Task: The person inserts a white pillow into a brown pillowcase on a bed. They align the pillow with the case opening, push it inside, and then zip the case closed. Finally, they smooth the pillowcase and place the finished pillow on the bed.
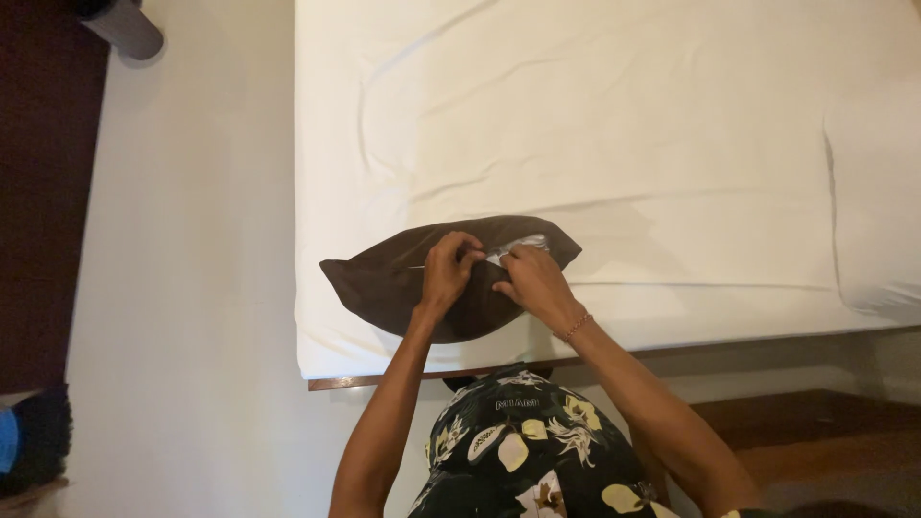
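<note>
Hands are working together at the top edge of a dark brown cushion that is lying on a white bed, close to the bed's near edge. The left hand is pinching the cover's edge, fingers curled and closed on the brown fabric; the right hand, wearing a thin bracelet at the wrist, is closing on the same edge just beside it, fingertips touching or nearly touching the left. Between them a strip of pale inner pillow is showing through an opening in the cover. Whether there is a zip at that opening is too small to tell. Judgement on doing this step well: the left hand should be keeping the cover edge taut and flat while the right is working along the opening in a straight line, with the pale filling pushed down clear of the seam so it is not getting caught; the cushion's weight should be resting on the mattress, not lifted. The cushion is looking roughly lens-shaped from this view, plump in the middle, tapering to a point at its left end, with a matt, soft-looking surface and a slight sag over the bed's edge. The sheet under it is lying creased in long diagonal folds. A white pillow is sitting well apart at the right. The person is wearing a dark patterned garment and standing on a pale floor.
</note>
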